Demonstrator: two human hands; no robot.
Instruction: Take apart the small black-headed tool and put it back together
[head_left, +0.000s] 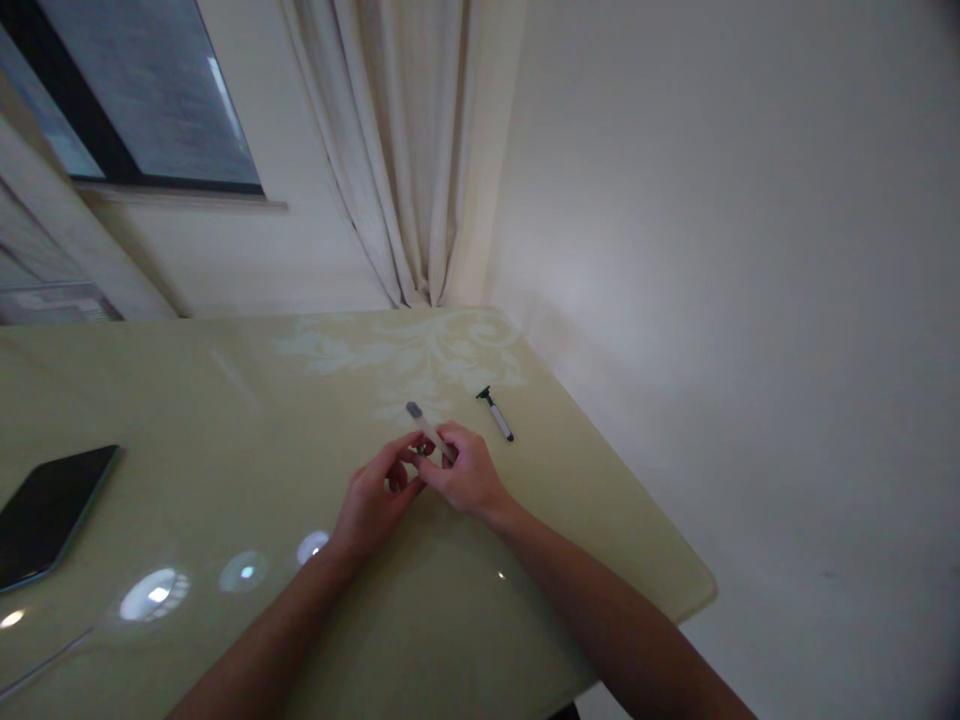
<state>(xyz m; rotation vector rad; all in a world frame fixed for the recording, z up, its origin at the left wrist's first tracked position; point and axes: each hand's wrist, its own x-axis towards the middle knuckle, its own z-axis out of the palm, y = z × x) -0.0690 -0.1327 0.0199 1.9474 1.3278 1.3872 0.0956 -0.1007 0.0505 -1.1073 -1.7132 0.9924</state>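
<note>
My right hand is closed around a slim pale stick with a dark grey tip, which slants up and left out of the fingers. Its shape resembles a toothbrush, but the kind is not clear. Fingers of my left hand are pinched together and meet my right fingertips just below the stick. Something small and dark shows between the left fingertips, too small to name. Just beyond my right hand, a razor with a black head and a grey-and-black handle lies on the table, touched by neither hand.
The glossy pale green table has a leaf pattern at its far corner and ceiling-light reflections. A dark tablet lies at the left, with a thin cable nearer me. A wall borders the right edge; a curtain hangs behind.
</note>
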